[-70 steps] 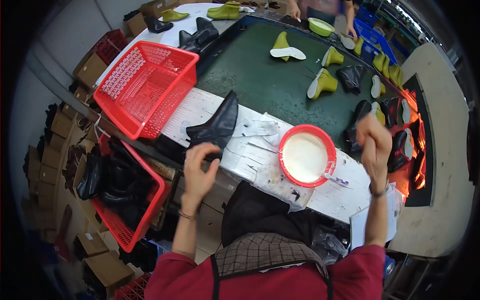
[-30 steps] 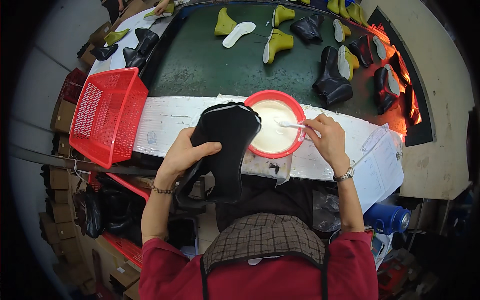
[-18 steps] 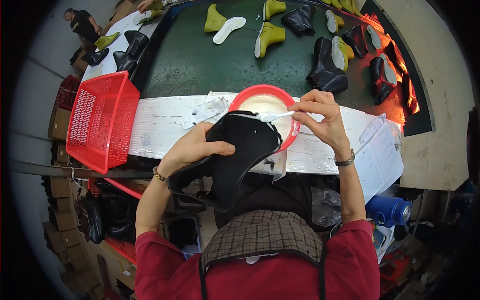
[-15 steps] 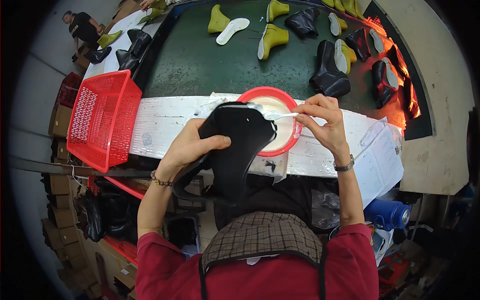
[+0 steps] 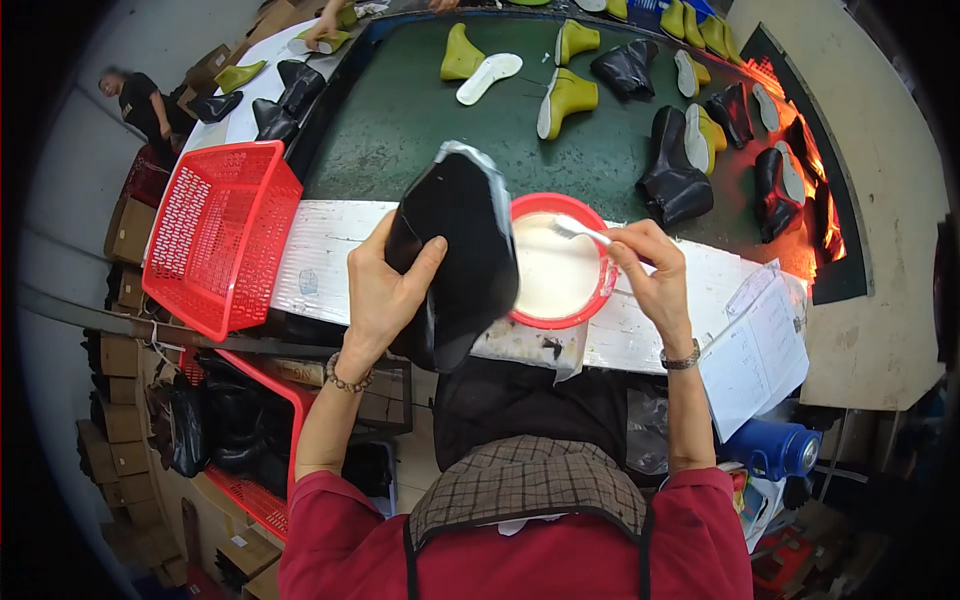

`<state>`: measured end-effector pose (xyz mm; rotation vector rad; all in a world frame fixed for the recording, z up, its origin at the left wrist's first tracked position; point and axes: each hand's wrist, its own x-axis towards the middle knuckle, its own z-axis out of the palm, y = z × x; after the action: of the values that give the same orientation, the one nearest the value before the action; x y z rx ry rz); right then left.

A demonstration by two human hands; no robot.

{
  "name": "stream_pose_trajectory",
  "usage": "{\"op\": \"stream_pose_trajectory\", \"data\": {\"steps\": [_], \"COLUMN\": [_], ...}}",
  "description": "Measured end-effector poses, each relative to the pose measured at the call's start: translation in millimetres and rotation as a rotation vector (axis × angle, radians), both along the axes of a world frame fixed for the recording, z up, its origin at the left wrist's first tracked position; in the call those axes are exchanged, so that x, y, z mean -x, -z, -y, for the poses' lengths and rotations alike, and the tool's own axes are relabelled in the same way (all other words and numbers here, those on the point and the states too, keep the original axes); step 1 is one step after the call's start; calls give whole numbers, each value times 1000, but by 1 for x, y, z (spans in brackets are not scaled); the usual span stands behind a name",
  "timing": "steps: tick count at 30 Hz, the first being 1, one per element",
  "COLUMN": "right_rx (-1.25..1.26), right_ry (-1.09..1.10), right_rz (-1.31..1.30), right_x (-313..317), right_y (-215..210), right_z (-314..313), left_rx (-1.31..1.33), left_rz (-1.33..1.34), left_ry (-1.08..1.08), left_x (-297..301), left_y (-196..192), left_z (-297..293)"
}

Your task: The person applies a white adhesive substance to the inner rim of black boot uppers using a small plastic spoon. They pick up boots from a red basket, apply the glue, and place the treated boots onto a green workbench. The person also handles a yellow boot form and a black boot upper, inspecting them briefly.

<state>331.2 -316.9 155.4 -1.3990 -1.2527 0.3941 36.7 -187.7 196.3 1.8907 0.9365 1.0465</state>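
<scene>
My left hand (image 5: 385, 290) grips a black boot upper (image 5: 455, 260), thumb on its dark inner face and fingers behind it. Whitish paste coats the upper's far and right edge. Between the fingertips of my right hand (image 5: 652, 275) is a small white-handled brush (image 5: 594, 235). Its head is over the white liquid (image 5: 550, 285) in a round red basin (image 5: 606, 292), to the right of the boot upper. Whether the bristles touch the liquid, I cannot tell.
A red plastic basket (image 5: 280, 235) stands left on the white bench (image 5: 330, 225). Beyond lies a green conveyor belt (image 5: 390, 120) with black boots, yellow-green lasts and a white insole (image 5: 489, 78). Papers (image 5: 757, 345) and a blue flask (image 5: 770, 450) are at right. Another person's hand (image 5: 325, 35) works far left.
The brush has moved off the boot upper's edge to above the basin. My left hand has turned the upper more upright, with its pasted edge now facing away and right.
</scene>
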Motion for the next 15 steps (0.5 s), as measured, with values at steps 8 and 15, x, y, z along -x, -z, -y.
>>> {"op": "stream_pose_trajectory", "data": {"steps": [8,15], "right_rx": [276,348], "right_ry": [157,136], "right_rz": [640,763], "right_x": [-7,-6], "right_y": [22,14], "right_z": [15,17], "left_rx": [-78,67], "left_rz": [-353,-981], "left_ry": [-190,-40], "left_x": [70,120], "left_y": [75,85], "left_z": [-47,-9]}}
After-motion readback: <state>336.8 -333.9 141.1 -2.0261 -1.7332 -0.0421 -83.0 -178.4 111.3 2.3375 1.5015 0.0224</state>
